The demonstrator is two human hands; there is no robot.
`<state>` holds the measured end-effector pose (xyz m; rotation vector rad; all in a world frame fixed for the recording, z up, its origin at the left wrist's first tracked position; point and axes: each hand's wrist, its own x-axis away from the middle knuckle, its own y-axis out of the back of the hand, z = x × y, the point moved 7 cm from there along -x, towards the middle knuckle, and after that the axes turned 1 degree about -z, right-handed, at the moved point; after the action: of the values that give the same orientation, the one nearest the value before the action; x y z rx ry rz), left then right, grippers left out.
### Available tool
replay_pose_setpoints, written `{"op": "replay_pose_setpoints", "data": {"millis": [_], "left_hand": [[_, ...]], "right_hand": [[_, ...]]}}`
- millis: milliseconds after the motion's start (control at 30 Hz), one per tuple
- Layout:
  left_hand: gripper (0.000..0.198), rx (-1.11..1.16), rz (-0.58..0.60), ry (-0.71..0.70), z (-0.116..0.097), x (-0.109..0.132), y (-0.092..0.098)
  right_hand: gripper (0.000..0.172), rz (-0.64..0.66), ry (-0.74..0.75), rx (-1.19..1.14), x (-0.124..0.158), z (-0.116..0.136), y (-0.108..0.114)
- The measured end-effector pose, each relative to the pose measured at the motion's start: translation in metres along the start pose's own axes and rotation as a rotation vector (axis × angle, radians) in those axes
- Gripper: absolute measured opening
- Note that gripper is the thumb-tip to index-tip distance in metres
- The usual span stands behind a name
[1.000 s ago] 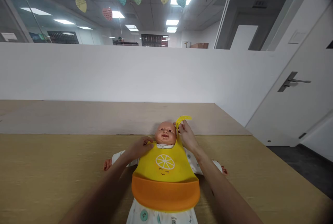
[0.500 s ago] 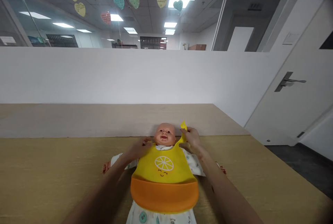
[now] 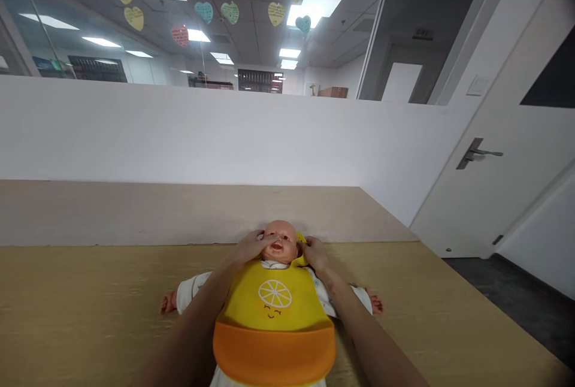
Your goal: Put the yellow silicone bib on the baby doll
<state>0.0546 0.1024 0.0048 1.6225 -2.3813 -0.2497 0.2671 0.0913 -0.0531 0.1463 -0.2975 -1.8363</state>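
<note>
A baby doll (image 3: 282, 230) lies on its back with its arms spread out. Over its chest is a yellow silicone bib (image 3: 251, 291) with an orange catch pocket (image 3: 274, 352) and a citrus-slice print. My left hand (image 3: 250, 247) grips the left side of the doll's head, its thumb across the cheek and the other fingers partly hidden behind. On the opposite side, my right hand (image 3: 314, 253) is closed on the bib's neck strap (image 3: 300, 236), which curves up beside the doll's head. The strap's far end is hidden.
The doll rests on a wooden tabletop (image 3: 90, 303), against a raised pale board (image 3: 179, 213) at the back. Behind stands a white wall (image 3: 188, 135) topped by glass with heart-shaped notes. A white door (image 3: 503, 195) is at the right.
My left hand has moved from the bib's left shoulder up onto the doll's head. My right hand has brought the strap inward, close against the head. The view has shifted slightly.
</note>
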Motion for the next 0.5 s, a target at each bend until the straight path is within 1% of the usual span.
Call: {"op": "replay_pose_setpoints", "data": {"millis": [100, 233, 433, 500], "left_hand": [[0.071, 0.086, 0.037, -0.008, -0.003, 0.005, -0.001], [0.074, 0.26, 0.113, -0.056, -0.017, 0.018, -0.003], [0.082, 0.385, 0.132, -0.11, -0.032, 0.034, 0.0], [0.082, 0.383, 0.125, -0.148, -0.039, 0.039, 0.001]], "right_hand": [[0.018, 0.037, 0.029, -0.009, 0.0, 0.0, -0.003], [0.018, 0.058, 0.045, -0.03, 0.002, 0.005, -0.005], [0.022, 0.038, -0.035, -0.088, 0.013, 0.015, -0.005], [0.02, 0.021, -0.025, -0.104, 0.018, 0.024, -0.005]]}}
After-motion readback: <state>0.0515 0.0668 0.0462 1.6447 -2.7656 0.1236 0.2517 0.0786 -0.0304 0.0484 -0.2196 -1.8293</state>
